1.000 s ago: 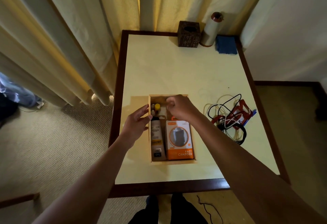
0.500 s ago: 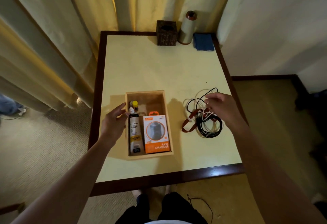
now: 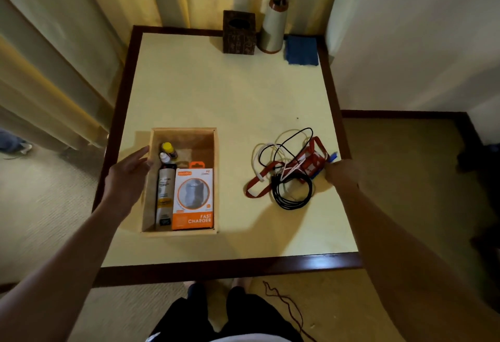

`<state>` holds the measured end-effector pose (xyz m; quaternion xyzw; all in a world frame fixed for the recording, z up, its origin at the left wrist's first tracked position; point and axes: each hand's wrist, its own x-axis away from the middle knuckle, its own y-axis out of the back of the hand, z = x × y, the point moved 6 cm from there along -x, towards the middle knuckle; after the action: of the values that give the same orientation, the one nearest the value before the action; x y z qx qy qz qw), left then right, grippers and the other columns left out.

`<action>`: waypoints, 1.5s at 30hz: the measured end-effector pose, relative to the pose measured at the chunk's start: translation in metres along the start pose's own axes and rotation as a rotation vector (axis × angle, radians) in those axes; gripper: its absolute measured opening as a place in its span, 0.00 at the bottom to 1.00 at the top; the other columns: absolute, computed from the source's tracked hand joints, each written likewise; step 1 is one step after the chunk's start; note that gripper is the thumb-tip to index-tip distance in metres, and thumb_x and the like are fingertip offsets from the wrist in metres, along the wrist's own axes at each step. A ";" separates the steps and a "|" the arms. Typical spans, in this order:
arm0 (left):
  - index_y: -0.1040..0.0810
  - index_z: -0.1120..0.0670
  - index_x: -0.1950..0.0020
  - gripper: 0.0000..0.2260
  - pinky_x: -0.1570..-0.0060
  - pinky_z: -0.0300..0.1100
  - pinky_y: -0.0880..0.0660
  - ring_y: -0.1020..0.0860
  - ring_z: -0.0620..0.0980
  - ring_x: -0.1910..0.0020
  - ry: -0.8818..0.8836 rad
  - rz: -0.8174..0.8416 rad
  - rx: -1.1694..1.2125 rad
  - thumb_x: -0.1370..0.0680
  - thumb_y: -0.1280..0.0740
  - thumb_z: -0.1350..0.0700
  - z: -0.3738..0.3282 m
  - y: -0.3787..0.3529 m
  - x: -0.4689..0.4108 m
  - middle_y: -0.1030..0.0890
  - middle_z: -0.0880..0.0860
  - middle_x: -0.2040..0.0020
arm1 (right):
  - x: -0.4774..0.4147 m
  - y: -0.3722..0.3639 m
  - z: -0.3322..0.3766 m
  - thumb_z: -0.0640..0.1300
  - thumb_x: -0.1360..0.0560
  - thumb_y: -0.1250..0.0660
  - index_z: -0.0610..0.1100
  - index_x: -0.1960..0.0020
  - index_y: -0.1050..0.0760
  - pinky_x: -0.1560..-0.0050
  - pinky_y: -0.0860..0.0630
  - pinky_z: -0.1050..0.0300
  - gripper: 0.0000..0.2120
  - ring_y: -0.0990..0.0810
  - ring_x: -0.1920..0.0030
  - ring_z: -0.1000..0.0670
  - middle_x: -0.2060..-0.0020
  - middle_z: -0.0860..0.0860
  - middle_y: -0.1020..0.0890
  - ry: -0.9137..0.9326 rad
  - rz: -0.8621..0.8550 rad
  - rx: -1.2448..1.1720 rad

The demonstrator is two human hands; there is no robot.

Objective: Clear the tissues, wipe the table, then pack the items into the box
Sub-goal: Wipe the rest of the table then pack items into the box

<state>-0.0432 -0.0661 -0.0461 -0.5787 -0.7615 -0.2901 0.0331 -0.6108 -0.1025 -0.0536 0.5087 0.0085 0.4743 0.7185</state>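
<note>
An open wooden box sits at the front left of the cream table. It holds an orange fast-charger pack, a long tube and two small bottles. My left hand is open, its fingertips against the box's left wall. To the right lies a tangle of black and white cables with a red strap and red packet. My right hand is at the tangle's right edge, fingers curled onto the packet's blue end.
At the table's far edge stand a dark wooden tissue box, a pale cylinder with a brown cap and a folded blue cloth. Curtains hang left and behind, a wall is on the right. A thin cord lies on the floor.
My right hand left the box, crossed to the cable tangle and now sits at its right edge. My left hand stays by the box's left wall.
</note>
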 end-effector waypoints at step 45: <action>0.33 0.44 0.20 0.30 0.32 0.65 0.27 0.24 0.54 0.32 0.167 0.436 0.249 0.19 0.30 0.61 0.011 0.009 0.075 0.24 0.52 0.30 | 0.257 -0.138 0.237 0.42 0.27 0.23 0.56 0.30 0.33 0.54 0.15 0.50 0.31 0.14 0.62 0.52 0.61 0.50 0.15 0.807 0.421 -0.018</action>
<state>-0.0567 0.0056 -0.0227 -0.6946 -0.6433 -0.2270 0.2285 -0.2595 -0.1007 0.0800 0.2677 0.1800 0.7703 0.5500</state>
